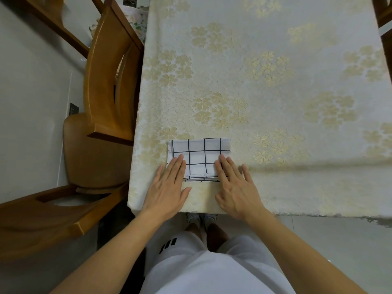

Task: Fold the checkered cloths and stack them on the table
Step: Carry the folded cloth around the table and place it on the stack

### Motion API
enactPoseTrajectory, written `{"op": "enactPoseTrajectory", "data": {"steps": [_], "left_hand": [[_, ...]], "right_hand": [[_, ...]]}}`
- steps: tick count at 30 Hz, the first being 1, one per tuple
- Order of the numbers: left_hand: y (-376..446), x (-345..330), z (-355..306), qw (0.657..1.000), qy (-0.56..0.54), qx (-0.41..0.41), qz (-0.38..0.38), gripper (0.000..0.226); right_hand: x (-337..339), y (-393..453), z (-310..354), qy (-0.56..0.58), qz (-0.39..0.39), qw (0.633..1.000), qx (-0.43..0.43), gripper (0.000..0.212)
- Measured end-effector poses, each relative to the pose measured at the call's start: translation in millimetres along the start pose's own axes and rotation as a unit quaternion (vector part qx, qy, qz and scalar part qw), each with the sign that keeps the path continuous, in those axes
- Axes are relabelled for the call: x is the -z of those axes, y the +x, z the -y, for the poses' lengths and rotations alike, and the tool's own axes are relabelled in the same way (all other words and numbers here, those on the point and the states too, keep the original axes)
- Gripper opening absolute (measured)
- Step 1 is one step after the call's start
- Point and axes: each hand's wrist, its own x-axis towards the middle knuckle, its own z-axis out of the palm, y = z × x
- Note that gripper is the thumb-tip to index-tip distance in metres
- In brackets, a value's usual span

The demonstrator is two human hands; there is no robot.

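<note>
Pressing flat, the left hand (169, 183) and right hand (234, 184) rest with fingers straight on the folded checkered cloths (199, 157) near the bench (275, 81) edge, seemingly to set the creases.

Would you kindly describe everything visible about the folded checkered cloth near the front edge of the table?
The checkered cloth is white, thin-looking fabric with a black grid. It lies flat, folded into a compact rectangle, with several layered edges showing at its near side. It rests on the floral tablecloth, close to the table's near-left corner. The left hand and the right hand lie flat with straight fingers on its near corners.
</note>
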Motion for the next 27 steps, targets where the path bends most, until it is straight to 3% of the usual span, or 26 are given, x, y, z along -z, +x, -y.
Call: {"op": "enactPoseTrajectory", "data": {"steps": [12, 18, 27], "left_hand": [[-7, -3, -5, 1.000, -0.007, 0.018, 0.001, 0.075], [-25, 2, -7, 1.000, -0.002, 0.013, -0.025, 0.074], [-46, -13, -14, 1.000, 0.023, 0.008, 0.011, 0.077]], "right_hand": [[-9, -6, 8, 0.007, -0.003, 1.000, -0.011, 0.083], [-15, -26, 4, 0.016, -0.055, 0.998, -0.036, 0.090], [-32, -40, 11, 0.008, -0.019, 0.999, -0.036, 0.084]]}}
